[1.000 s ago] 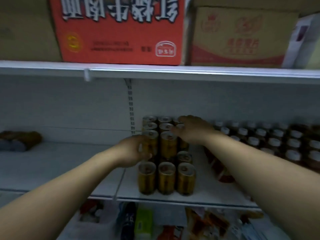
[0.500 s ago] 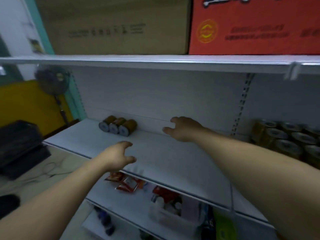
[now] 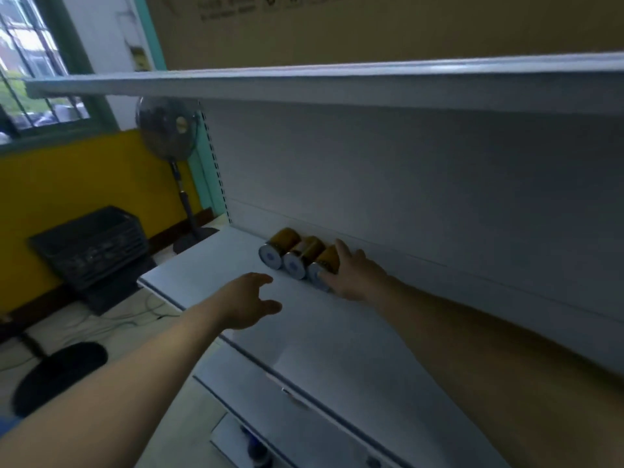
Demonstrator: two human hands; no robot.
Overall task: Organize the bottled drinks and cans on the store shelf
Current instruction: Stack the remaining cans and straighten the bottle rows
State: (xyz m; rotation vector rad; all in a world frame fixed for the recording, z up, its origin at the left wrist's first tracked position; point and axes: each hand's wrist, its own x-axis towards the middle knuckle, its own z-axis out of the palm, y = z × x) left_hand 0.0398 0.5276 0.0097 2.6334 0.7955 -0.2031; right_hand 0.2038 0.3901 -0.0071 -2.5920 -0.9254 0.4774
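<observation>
Three gold cans lie on their sides in a row at the back of the white shelf [image 3: 209,275], their pale ends facing me: the left can [image 3: 278,248], the middle can [image 3: 302,258] and the right can [image 3: 324,265]. My right hand [image 3: 354,275] rests on the right can, fingers wrapped over its top and thumb at its end. My left hand [image 3: 250,304] hovers over the shelf in front of the cans, fingers apart and holding nothing.
A shelf board [image 3: 304,82] overhangs, with a brown cardboard box [image 3: 371,25] on top. Left of the shelving stand a pedestal fan [image 3: 169,130], a black crate [image 3: 91,244] and cables on the floor. Lower shelves [image 3: 270,393] sit below.
My view has swung left, away from the upright stack of gold cans. Both hands reached toward the three lying cans; my right hand now touches the right one.
</observation>
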